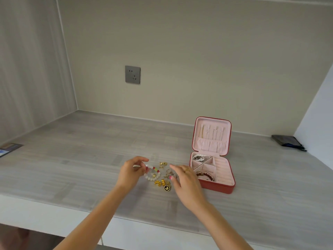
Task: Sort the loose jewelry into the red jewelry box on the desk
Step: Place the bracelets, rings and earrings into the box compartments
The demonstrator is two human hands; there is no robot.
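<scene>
The red jewelry box (pixel 216 187) stands open on the desk at the right, its pink lid upright with thin chains hanging in it. A pearl bracelet (pixel 199 157) and a brown bead bracelet (pixel 205 175) lie in its compartments. Left of the box is a small pile of loose pieces: gold earrings (pixel 158 183), a black round butterfly pin (pixel 167 188), a gold charm (pixel 163 164) and a silver ring (pixel 174 176). My left hand (pixel 131 172) pinches a white bead bracelet (pixel 152 175) with red and green beads. My right hand (pixel 185 179) hovers over the pile with relaxed fingers, its thumb tip beside the silver ring.
The grey desk (pixel 90 159) sits in a walled alcove with a wall socket (pixel 132 74) behind. A dark pouch (pixel 286 141) lies at the back right and a card (pixel 9 148) at the left edge. The desk's front edge runs just below my forearms.
</scene>
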